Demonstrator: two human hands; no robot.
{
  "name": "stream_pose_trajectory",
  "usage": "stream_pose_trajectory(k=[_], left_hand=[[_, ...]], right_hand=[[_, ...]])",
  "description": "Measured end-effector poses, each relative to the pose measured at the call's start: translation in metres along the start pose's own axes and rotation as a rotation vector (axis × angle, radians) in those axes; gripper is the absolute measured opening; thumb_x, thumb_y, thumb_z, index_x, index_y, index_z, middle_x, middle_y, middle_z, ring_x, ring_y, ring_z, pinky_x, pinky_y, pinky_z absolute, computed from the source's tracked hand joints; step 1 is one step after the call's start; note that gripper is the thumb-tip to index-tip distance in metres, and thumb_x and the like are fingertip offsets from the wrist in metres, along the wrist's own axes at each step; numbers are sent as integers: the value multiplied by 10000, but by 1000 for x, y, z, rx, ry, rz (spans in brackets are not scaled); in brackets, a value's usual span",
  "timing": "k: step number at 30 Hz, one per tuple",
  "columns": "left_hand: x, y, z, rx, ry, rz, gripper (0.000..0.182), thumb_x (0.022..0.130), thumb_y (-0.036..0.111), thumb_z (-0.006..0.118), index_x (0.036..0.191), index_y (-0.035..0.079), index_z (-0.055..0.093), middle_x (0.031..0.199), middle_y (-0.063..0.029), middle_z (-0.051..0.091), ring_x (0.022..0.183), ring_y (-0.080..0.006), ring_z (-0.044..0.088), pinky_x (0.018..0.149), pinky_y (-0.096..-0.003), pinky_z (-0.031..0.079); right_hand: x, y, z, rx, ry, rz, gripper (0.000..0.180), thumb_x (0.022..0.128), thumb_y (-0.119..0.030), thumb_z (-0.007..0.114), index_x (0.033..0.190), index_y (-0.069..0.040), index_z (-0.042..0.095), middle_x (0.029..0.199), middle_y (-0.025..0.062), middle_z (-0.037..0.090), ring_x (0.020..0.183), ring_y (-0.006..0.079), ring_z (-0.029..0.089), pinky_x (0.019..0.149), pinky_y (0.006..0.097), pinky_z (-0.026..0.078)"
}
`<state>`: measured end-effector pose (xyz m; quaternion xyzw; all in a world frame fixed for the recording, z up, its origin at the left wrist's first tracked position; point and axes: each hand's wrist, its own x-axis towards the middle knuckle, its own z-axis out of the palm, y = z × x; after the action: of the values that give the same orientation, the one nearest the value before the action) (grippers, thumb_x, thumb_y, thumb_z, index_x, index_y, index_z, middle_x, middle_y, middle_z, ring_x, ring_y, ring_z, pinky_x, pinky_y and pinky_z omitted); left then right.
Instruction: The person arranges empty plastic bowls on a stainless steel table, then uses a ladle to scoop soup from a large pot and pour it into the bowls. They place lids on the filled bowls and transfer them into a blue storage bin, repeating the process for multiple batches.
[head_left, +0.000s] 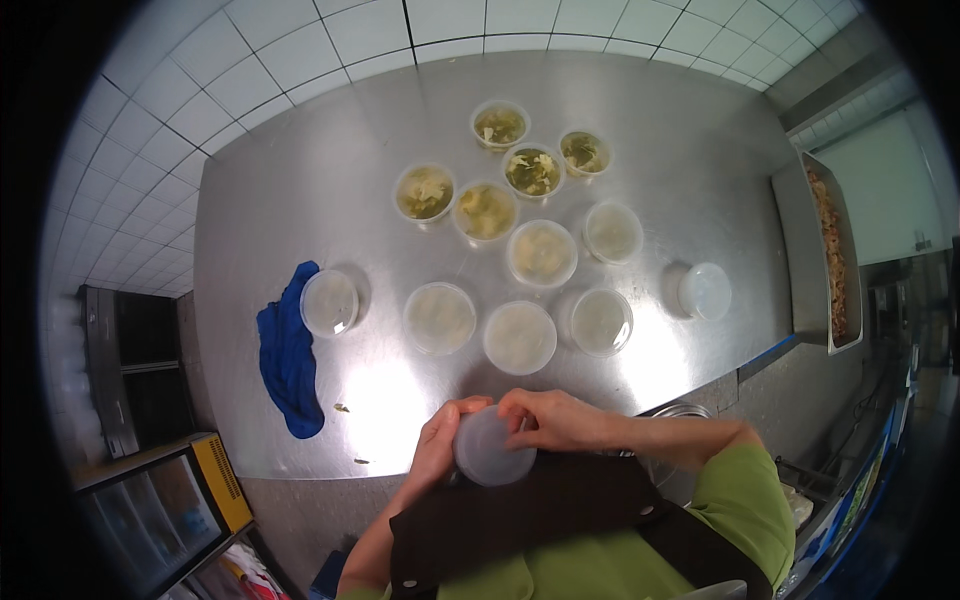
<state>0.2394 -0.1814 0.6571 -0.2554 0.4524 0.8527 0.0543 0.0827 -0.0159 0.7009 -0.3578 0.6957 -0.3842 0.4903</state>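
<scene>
Close to my body, my left hand (441, 436) is wrapped around the left side of a round translucent plastic piece (491, 459), which looks like a lid or a stack of lids. The thumb and curled fingers of my right hand (551, 420) pinch at its upper right edge, slightly blurred. Just beyond stand round plastic tubs with fogged lids on, the nearest being one lidded tub (520, 339), with another lidded tub (439, 319) left of it and a third lidded tub (601, 322) to the right. Farther back, an uncovered tub (486, 212) holds yellowish-green soup with pale pieces.
Several more uncovered soup tubs (534, 171) stand toward the tiled wall (517, 19). On the steel table (300, 187), a blue cloth (289, 360) lies left beside a lidded tub (330, 303). At right stand a translucent plastic container (706, 291) and a deep metal pan (802, 292) of food.
</scene>
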Motion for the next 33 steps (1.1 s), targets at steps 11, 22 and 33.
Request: stream_pose_trajectory(k=[11, 22, 33], left_hand=[[8, -11, 9, -52, -134, -34, 322, 1006, 215, 485, 1251, 17, 551, 1395, -114, 464, 1223, -202, 496, 1036, -345, 390], [21, -8, 5, -269, -250, -136, 301, 948, 170, 590, 1229, 67, 559, 1439, -115, 419, 1271, -233, 465, 1049, -383, 407], [26, -3, 3, 3, -113, -132, 435, 779, -105, 605, 1176, 73, 597, 1384, -96, 483, 1283, -207, 441, 1041, -341, 400]], right_hand=[[-15, 27, -7, -159, 157, -92, 265, 838, -279, 711, 1028, -129, 604, 1030, 44, 583, 857, 280, 625, 730, 375, 516], [0, 19, -55, -4, -78, -105, 163, 875, -181, 663, 966, -79, 574, 900, 79, 607, 832, 203, 603, 735, 334, 477], [123, 95, -265, -112, 1080, -188, 176, 942, -200, 587, 1036, -55, 553, 753, 92, 627, 653, 238, 591, 652, 352, 481]])
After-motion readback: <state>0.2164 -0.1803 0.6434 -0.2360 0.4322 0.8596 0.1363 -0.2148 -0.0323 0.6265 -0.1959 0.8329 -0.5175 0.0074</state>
